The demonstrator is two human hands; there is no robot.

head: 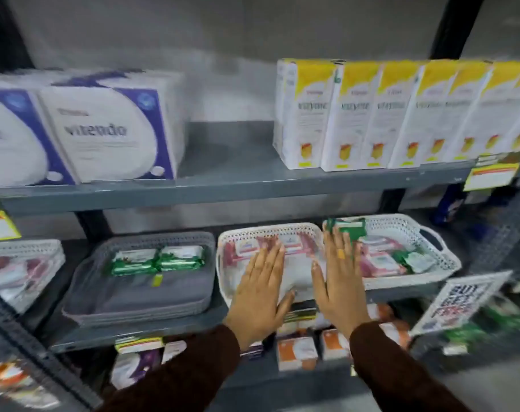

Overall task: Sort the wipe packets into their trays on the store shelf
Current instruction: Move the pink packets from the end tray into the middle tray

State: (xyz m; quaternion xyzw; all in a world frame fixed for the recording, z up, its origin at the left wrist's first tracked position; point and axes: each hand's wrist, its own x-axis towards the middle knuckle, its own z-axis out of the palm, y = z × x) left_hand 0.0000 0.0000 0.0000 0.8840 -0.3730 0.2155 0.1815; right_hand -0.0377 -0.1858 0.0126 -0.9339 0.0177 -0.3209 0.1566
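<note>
Three trays stand side by side on the middle shelf. The grey tray (140, 295) holds two green wipe packets (157, 260). In the middle white tray (223, 263) lie pink wipe packets (246, 248). The right white tray (431, 233) holds a mix of pink packets (377, 260) and green ones (410, 260). My left hand (260, 289) lies flat over the middle tray, fingers apart, its fingertips on a pink packet. My right hand (336, 281) reaches between the two white trays with a green wipe packet (349, 228) at its fingertips, lifted above the rims.
Another white tray (24, 251) with pink packets sits at far left. The upper shelf carries white-and-purple boxes (104, 129) and white-and-yellow cartons (371, 114). Orange-and-white packs (297, 352) fill the lower shelf. An offer sign (460, 298) hangs at the right.
</note>
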